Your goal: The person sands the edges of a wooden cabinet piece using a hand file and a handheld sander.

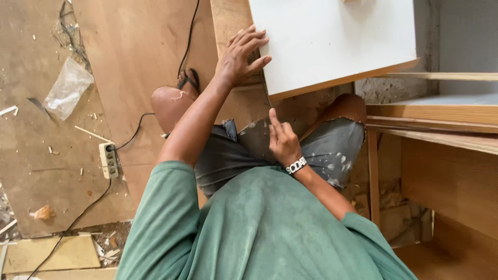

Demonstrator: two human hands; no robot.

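In the head view the white panel (332,41) sits at twelve to one o'clock, tipped on its raw wooden lower edge; the left hand (239,57) lies flat against its left edge at eleven o'clock, fingers (254,39) spread and released, pressing rather than gripping; the right hand (282,142) hovers just below the panel's bottom corner near the centre, fingers loosely curled, index raised, holding nothing; with only a flat palm steadying it, the panel could slide or tip toward the knees, and the sharp corner could pinch the right hand; to three o'clock the wooden cabinet frame (441,140) stands close, leaving little room; to nine o'clock the plywood floor (129,62) is open, though the power strip (108,161), its cable (189,36) and a plastic bag (67,88) could snag.
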